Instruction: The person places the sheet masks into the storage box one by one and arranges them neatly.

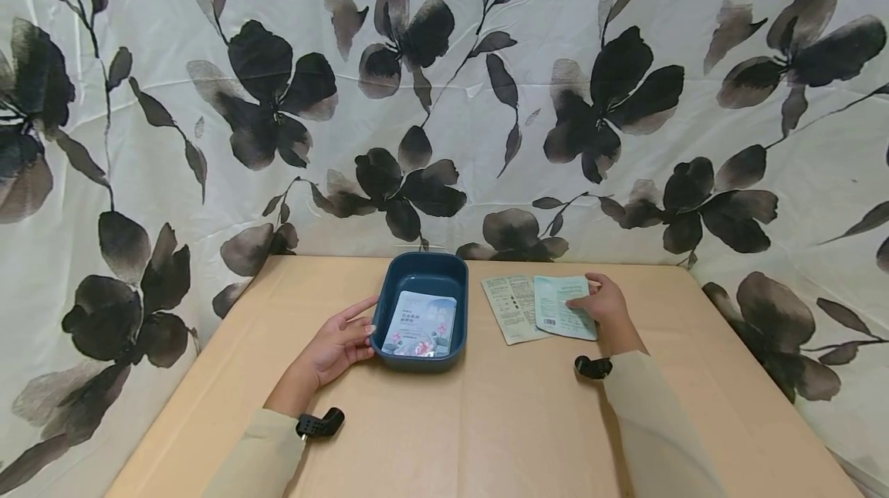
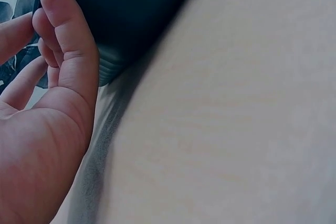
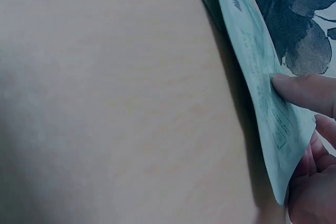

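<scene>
A deep blue plastic basin (image 1: 396,364) stands near the table's back edge. Inside it lies a pale blue flat packet (image 1: 420,324) with pink flowers and small print. At the basin's left rim, my left hand (image 1: 340,343) holds on with thumb and curled fingers; the left wrist view shows the thumb (image 2: 65,30) against the dark wall. My right hand (image 1: 606,305) pinches the right edge of a mint-green flat packet (image 1: 562,301) printed with text and a barcode. Its thumb (image 3: 307,90) is on the printed face, with other fingers behind. The packet's left edge overlaps a cream printed packet (image 1: 514,313).
The tan-covered table (image 1: 444,436) reaches back to a white cloth (image 1: 514,197) with dark flowers, hanging behind it. A black band (image 1: 321,422) sits on the left wrist, another black band (image 1: 593,367) on the right.
</scene>
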Action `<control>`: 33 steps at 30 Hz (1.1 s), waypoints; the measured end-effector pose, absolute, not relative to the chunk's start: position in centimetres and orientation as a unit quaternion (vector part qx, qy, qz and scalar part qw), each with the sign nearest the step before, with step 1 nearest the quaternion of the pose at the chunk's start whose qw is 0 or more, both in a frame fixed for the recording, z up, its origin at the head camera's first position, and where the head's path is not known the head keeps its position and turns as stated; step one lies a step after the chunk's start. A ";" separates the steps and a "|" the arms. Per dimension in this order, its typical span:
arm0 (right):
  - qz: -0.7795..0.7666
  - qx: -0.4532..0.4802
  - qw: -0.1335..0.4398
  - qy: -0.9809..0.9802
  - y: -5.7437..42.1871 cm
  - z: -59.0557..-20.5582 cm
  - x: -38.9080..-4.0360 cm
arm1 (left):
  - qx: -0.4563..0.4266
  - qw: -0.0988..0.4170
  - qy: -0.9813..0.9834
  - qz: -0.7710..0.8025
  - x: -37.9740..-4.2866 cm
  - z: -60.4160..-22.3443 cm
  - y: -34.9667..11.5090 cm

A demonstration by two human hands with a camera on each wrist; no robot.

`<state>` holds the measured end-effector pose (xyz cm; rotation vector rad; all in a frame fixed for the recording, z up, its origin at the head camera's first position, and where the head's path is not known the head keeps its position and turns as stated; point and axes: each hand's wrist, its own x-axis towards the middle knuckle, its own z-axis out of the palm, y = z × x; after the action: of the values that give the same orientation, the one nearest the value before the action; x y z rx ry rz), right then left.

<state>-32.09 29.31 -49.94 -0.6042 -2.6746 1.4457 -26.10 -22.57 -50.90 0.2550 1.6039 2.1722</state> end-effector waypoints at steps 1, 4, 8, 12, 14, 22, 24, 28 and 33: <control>0.467 -0.199 0.021 -0.861 29.3 -49.9 -32.0 | 0.092 0.213 0.578 0.782 -26.1 -50.9 -22.6; 0.474 -0.207 0.021 -0.856 29.3 -49.8 -31.8 | 0.089 0.213 0.578 0.783 -26.1 -50.9 -22.5; 0.483 -0.203 0.021 -0.851 29.2 -49.5 -31.4 | 0.090 0.214 0.579 0.782 -26.1 -50.8 -22.5; 0.497 -0.195 0.019 -0.845 29.3 -49.4 -31.0 | 0.089 0.216 0.579 0.781 -26.1 -50.8 -22.4; 0.503 -0.195 0.016 -0.842 29.4 -49.4 -30.9 | 0.085 0.215 0.580 0.781 -26.1 -50.8 -22.4; 0.507 -0.178 0.006 -0.843 29.8 -49.4 -30.5 | 0.091 0.218 0.576 0.783 -26.1 -50.9 -22.6; 0.497 -0.172 0.000 -0.851 29.9 -49.3 -30.4 | 0.093 0.219 0.575 0.783 -26.2 -50.9 -22.6; 0.477 -0.163 -0.016 -0.863 30.1 -49.0 -30.4 | 0.095 0.219 0.575 0.783 -26.2 -51.0 -22.7; 0.472 -0.144 -0.030 -0.869 30.4 -48.9 -30.3 | 0.091 0.216 0.579 0.781 -26.2 -51.0 -22.7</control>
<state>-30.28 30.39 -48.87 -0.4606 -2.7849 1.5111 -26.25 -22.69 -50.95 0.2524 1.6054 2.1642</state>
